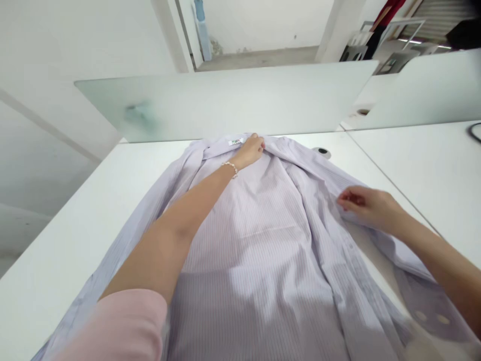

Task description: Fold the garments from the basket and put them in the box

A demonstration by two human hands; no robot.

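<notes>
A white table (75, 250) is occupied by a lilac pinstriped dress shirt (255, 260), laid lengthwise with its collar (221, 149) toward a frosted glass partition (225, 105). The collar is gripped by the curled left hand (252, 151); the half-open right hand (370, 206) is placed at the shirt's front edge, any pinch being indeterminable. Uneven pulling by both hands could skew the cloth and ruck the front.
</notes>
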